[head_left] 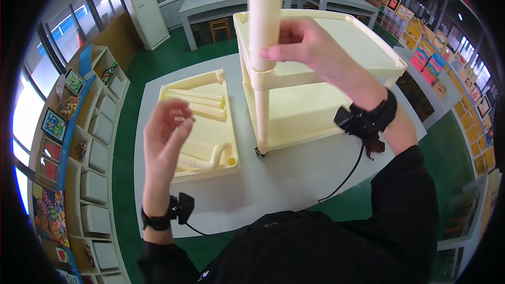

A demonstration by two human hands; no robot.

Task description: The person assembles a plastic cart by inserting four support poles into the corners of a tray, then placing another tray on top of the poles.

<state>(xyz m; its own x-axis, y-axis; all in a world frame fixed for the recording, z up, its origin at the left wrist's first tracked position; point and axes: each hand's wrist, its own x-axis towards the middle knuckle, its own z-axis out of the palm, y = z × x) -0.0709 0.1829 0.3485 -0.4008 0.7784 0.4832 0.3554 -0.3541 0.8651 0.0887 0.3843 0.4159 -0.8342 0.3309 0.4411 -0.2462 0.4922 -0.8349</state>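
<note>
My right hand (302, 42) is wrapped round a cream plastic tube (264, 16) that stands upright at the near left corner of a cream two-tier cart (321, 71). The tube's foot meets the corner socket of the upper shelf; its top runs out of view. My left hand (167, 131) hovers with fingers apart and nothing in it, over the left side of a loose cream tray (208, 177). In that tray lie several straight tubes (202, 106) and a curved handle (216, 155). A small caster (260, 152) shows under the cart's near left post.
The cart and tray rest on a grey table (247, 189). A cable trails from a black band (374, 115) on my right wrist. Shelves of bins (97, 158) line the left wall, with a white air conditioner (144, 10) and grey desks (231, 6) at the back.
</note>
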